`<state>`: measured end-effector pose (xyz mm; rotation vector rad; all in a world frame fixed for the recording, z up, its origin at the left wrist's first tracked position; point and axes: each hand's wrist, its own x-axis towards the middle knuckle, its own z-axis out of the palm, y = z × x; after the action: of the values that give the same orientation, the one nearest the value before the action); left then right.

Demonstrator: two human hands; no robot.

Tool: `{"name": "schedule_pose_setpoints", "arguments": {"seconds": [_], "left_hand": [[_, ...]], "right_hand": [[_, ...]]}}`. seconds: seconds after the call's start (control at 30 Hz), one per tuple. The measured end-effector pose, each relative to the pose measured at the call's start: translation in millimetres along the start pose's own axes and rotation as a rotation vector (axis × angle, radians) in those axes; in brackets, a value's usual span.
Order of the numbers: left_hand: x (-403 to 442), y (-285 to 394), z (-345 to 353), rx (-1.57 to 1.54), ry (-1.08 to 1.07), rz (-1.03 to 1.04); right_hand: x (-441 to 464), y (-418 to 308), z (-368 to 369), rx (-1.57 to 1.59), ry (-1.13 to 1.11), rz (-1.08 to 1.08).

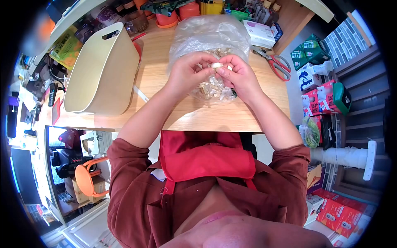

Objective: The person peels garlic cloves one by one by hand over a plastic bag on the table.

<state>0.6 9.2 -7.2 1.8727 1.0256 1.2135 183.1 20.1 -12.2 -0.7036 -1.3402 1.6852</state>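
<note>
A pale garlic clove (216, 65) is pinched between the fingertips of both hands, above the wooden table. My left hand (191, 72) closes on its left side, thumb and index finger together. My right hand (240, 75) grips the other side, and a second whitish piece shows by its fingers. Beneath both hands lie loose garlic skins (213, 91) in a clear plastic bag (206, 35), whose crumpled upper part spreads behind the hands. My fingers hide part of the clove and some of the skins.
A cream plastic bin (97, 74) stands left on the table (186, 120). Red-handled scissors (276, 63) and a white box (258, 34) lie to the right. Pots and jars line the back. Cartons (318, 99) are stacked beyond the right edge.
</note>
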Motion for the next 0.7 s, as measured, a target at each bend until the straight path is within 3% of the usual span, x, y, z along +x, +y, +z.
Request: {"name": "schedule_pose_setpoints", "arguments": {"seconds": [0.17, 0.33, 0.7], "left_hand": [[-2.0, -3.8, 3.2, 0.051, 0.021, -0.01], [-2.8, 2.7, 2.8, -0.368, -0.046, -0.21], [0.4, 5.6, -1.4, -0.449, -0.105, -0.309]], "right_hand": [[-1.0, -2.2, 3.9, -0.252, 0.103, -0.083], [0.1, 3.2, 1.2, -0.671, 0.155, -0.302], [-1.1, 5.8, 2.4, -0.906, 0.133, -0.409]]}}
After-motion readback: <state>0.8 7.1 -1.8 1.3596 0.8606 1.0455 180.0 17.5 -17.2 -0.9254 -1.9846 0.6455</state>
